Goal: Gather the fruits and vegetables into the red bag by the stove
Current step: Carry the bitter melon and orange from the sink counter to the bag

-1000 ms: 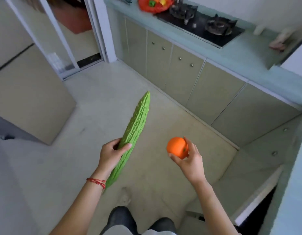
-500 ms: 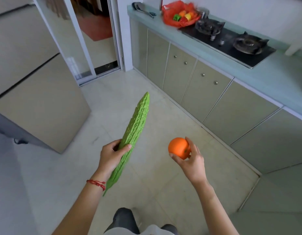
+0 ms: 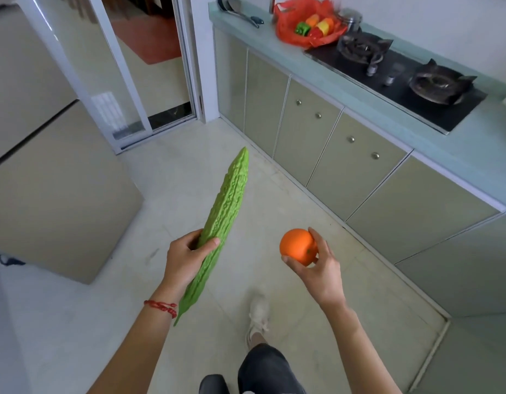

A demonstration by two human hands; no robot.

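My left hand (image 3: 186, 258) grips a long bumpy green bitter gourd (image 3: 226, 211) near its lower third, tip pointing up and away. My right hand (image 3: 320, 265) holds an orange (image 3: 297, 245) in its fingertips at waist height. The red bag (image 3: 288, 32) lies open on the teal counter (image 3: 359, 89) at the far top, just left of the black gas stove (image 3: 402, 81). Inside it show a green pepper (image 3: 302, 28) and yellow and orange pieces (image 3: 321, 24). Both hands are well short of the bag, over the floor.
Beige cabinet doors (image 3: 331, 137) run under the counter on the right. A tall beige fridge (image 3: 47, 180) stands on the left. A sliding glass door (image 3: 132, 81) is at the back. A ladle (image 3: 240, 14) lies on the counter's far end. My foot (image 3: 258, 314) steps on the pale tiled floor.
The view has moved forward and tilted up; the counter, stove and red bag are closer and lower in frame. Both hands keep the same hold on the gourd and orange.
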